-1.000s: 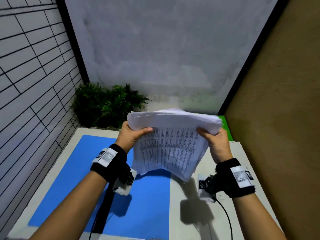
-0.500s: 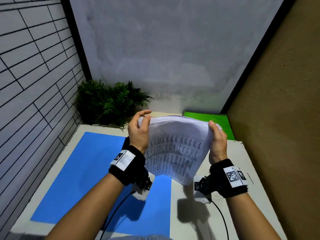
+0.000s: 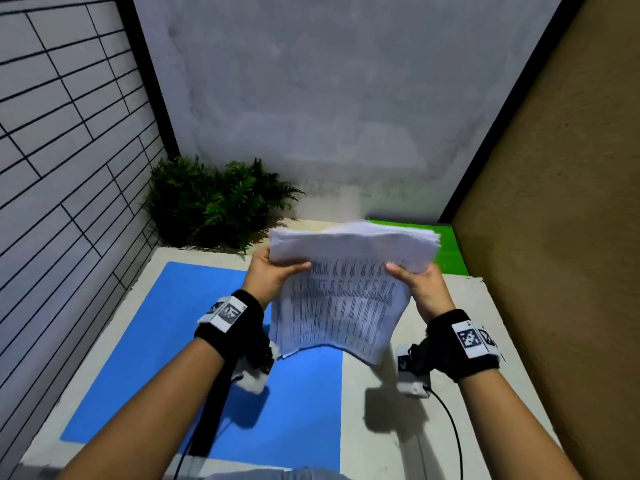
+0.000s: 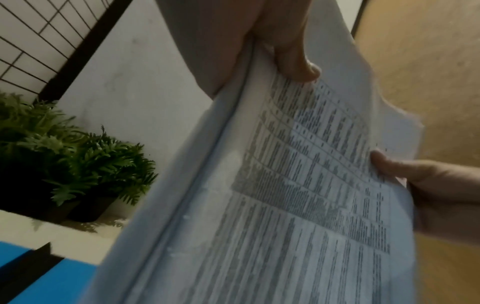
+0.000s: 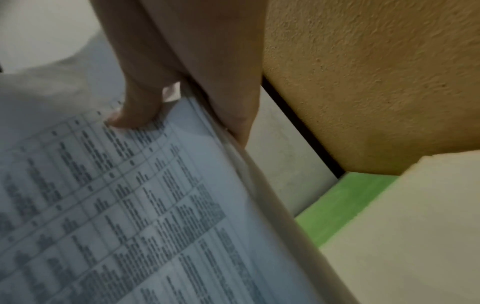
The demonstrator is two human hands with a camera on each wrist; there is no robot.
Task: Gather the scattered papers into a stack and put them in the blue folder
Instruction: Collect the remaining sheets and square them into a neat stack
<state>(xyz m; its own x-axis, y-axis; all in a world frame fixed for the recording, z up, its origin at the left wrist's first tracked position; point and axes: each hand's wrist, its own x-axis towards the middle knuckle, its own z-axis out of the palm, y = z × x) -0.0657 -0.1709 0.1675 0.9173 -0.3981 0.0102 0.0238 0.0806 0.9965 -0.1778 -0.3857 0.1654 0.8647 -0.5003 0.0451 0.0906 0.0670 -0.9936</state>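
Observation:
A thick stack of printed papers (image 3: 343, 292) hangs in the air above the table, its lower edge drooping toward me. My left hand (image 3: 273, 271) grips its left side, thumb on the printed face. My right hand (image 3: 420, 282) grips its right side the same way. The open blue folder (image 3: 166, 358) lies flat on the table below and to the left. In the left wrist view the papers (image 4: 285, 195) fill the frame with my left thumb (image 4: 298, 63) on top. In the right wrist view my right thumb (image 5: 135, 111) presses the sheets (image 5: 116, 205).
A potted fern (image 3: 214, 202) stands at the table's back left corner. A green folder (image 3: 446, 247) lies at the back right, partly behind the papers. A tiled wall runs along the left and a tan wall (image 3: 554, 237) along the right. Cables trail from both wrists.
The stack has been turned and lifted a little; my left hand shifted from the top corner to the left edge, and both thumbs now lie on the printed face.

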